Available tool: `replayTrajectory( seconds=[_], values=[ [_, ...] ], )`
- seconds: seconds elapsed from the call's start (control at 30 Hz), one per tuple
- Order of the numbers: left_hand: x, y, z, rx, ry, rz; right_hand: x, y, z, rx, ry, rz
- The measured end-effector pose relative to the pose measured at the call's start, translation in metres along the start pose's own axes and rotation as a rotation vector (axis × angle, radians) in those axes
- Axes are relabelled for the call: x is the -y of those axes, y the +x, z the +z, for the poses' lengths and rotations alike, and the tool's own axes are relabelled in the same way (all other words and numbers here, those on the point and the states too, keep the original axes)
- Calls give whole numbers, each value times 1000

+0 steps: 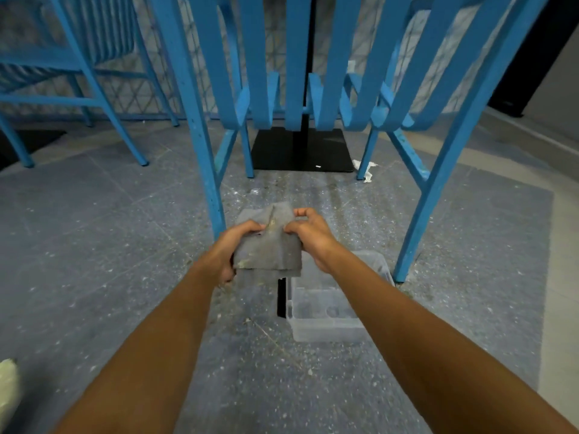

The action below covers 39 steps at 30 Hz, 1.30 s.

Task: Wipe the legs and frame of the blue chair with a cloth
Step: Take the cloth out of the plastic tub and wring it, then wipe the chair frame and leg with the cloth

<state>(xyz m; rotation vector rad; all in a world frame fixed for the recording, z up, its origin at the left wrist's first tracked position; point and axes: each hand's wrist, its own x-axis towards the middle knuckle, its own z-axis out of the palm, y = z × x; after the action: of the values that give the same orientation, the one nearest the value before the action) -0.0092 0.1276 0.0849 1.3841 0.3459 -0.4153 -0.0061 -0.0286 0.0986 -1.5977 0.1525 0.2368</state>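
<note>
A blue chair (294, 73) with a slatted back fills the upper middle of the head view, its near left leg (206, 170) and near right leg (438, 189) reaching down to the floor. A grey, stained cloth (269, 245) hangs folded between both hands, just in front of the near left leg's lower end. My left hand (228, 249) grips the cloth's left side. My right hand (310, 236) pinches its upper right edge. The cloth is held in the air, apart from the chair.
A clear plastic tub (326, 311) sits on the speckled grey floor under my right forearm. A black stand base (300, 148) lies under the chair. A second blue chair (69, 57) stands at the far left. White paper scrap (365, 169) lies by the far right leg.
</note>
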Motion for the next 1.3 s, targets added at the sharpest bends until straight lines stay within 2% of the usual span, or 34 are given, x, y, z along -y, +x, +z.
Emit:
replayTrajectory(
  seconds=[0.13, 0.33, 0.63, 0.77, 0.9, 1.03, 1.17, 1.3],
  values=[
    [-57, 15, -57, 232, 182, -66, 18, 15, 42, -29, 10, -32],
    [-117, 41, -131, 444, 365, -198, 44, 38, 116, -127, 51, -156],
    [-188, 90, -211, 607, 434, -207, 84, 65, 199, -340, 126, -302],
    [-210, 111, -232, 585, 408, -146, 90, 90, 231, -582, 9, -416],
    [-229, 135, -245, 471, 327, -29, 90, 111, 254, -917, -253, -502],
    [-242, 161, -247, 362, 225, 59, 95, 126, 264, -1140, -331, -573],
    [-247, 189, -242, 346, 92, 130, 99, 141, 263, -1271, -256, -544],
    [-250, 223, -239, 327, 92, 165, 90, 157, 265, -1264, -203, -549]
  ],
)
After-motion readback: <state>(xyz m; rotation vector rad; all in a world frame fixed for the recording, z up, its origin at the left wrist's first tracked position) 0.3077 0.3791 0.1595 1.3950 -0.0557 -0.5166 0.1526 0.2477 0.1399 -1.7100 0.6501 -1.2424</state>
